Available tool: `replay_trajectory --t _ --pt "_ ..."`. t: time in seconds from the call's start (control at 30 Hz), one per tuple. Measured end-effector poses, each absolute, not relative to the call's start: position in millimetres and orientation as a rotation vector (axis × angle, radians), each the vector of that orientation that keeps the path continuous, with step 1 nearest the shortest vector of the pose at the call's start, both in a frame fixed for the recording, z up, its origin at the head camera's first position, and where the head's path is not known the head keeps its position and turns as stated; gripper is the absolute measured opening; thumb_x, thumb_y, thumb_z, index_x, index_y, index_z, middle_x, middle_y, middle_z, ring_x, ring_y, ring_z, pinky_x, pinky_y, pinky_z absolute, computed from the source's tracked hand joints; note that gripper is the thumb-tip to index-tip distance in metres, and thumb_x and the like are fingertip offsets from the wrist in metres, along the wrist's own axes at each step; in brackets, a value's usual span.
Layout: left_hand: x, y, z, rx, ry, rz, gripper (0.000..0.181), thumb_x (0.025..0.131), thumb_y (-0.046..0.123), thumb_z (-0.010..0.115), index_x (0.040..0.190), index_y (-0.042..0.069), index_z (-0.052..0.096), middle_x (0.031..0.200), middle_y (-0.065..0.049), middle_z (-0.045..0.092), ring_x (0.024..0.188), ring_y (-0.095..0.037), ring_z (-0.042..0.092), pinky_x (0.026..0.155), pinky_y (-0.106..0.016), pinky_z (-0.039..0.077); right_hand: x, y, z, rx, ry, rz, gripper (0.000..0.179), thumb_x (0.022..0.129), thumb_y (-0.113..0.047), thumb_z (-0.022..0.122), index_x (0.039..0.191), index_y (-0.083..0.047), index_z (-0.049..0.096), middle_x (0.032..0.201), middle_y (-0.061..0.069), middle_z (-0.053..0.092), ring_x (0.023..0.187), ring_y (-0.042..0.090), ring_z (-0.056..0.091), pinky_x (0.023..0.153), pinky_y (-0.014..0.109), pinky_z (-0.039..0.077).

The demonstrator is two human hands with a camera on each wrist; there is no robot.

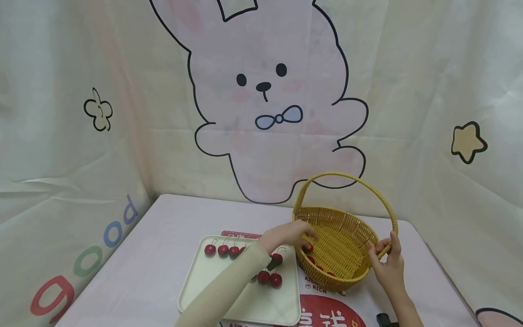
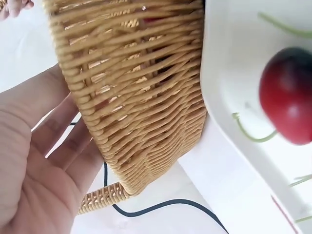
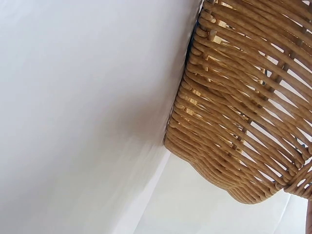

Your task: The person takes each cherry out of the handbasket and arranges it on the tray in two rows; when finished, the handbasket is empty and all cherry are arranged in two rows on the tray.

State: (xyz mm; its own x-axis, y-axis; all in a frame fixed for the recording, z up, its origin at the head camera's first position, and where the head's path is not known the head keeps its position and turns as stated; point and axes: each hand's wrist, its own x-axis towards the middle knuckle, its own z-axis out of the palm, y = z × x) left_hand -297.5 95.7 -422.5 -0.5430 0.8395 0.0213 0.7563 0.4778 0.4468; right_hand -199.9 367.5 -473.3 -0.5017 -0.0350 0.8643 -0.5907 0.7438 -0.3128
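Observation:
My left hand [image 1: 292, 234] reaches over the left rim of a yellow woven basket [image 1: 339, 245], fingers bent down inside and pinching a red cherry [image 1: 309, 248]. In the left wrist view its fingers [image 2: 73, 146] pass behind the wicker wall, which hides their tips. More cherries [image 1: 320, 268] lie along the basket's near-left side, partly covered by the rim. With thumb and fingers, my right hand [image 1: 388, 259] grips the basket at the right foot of its arched handle [image 1: 384, 200]. Only wicker fills much of the right wrist view.
A cream tray [image 1: 241, 304] with several stemmed cherries [image 1: 276, 280] stands left of the basket, its near part crossed by the left sleeve [image 1: 229, 286]. Under both lies a red printed mat [image 1: 333, 311]. Cartoon-printed cloth walls [image 1: 278, 159] enclose the white table [image 1: 135, 259].

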Motion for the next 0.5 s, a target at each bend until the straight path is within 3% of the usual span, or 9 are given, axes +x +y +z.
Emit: replay_trajectory --t 0.5 --pt "-316 112 -425 1.199 2.459 0.538 0.034 0.078 0.005 0.071 0.111 0.014 0.068 0.106 0.007 0.066 0.096 -0.005 0.058 0.080 -0.016 0.046 -200 367 -474 0.470 -2.000 0.736 0.059 0.095 -0.032 0.042 0.138 -0.004 0.013 0.083 0.001 0.035 0.077 -0.003 0.032 0.068 0.007 0.030"
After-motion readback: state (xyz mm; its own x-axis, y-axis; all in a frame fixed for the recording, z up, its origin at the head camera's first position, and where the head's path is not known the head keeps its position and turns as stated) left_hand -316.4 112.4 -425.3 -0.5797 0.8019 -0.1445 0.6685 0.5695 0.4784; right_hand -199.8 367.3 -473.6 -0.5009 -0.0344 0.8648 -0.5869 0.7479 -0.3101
